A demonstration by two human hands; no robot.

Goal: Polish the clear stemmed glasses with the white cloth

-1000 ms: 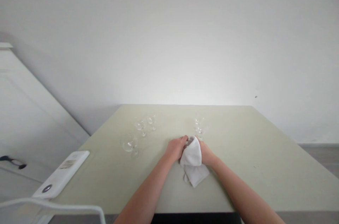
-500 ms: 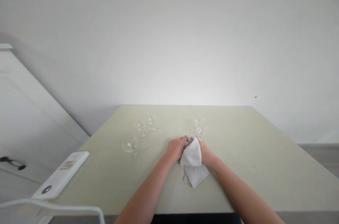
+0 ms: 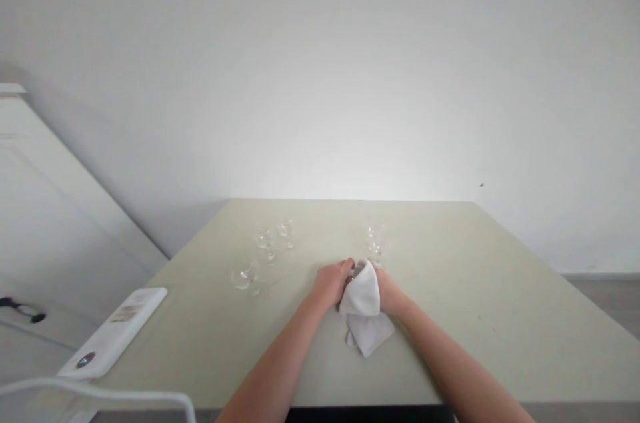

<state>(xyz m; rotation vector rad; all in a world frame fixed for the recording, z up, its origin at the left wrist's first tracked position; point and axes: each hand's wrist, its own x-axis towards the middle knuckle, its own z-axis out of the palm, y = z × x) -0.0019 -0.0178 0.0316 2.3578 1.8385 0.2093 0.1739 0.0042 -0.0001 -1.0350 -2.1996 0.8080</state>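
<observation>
Near the middle of the table, my right hand (image 3: 390, 289) is closed round a white cloth (image 3: 363, 293), whose lower end hangs down onto the tabletop. Facing it from the left, my left hand (image 3: 331, 283) has its fingers curled together against the cloth's upper edge. A small shiny bit shows between the fingers and the cloth, but what the left hand grips is mostly hidden. Just beyond my right hand stands a clear stemmed glass (image 3: 375, 246), with another glass (image 3: 371, 231) close behind it; their outlines are faint.
To the left are three clear stemmed glasses: a near one (image 3: 244, 276) and two farther back (image 3: 265, 237) (image 3: 285, 229). A white flat device (image 3: 117, 329) lies at the table's left edge, by a white cable (image 3: 120, 393) and cabinet (image 3: 55, 229). A wall (image 3: 350, 76) rises behind the table (image 3: 475, 316).
Both hands and the cloth stay in nearly the same place. The whole view has shifted very slightly; the glasses have not moved on the table.
</observation>
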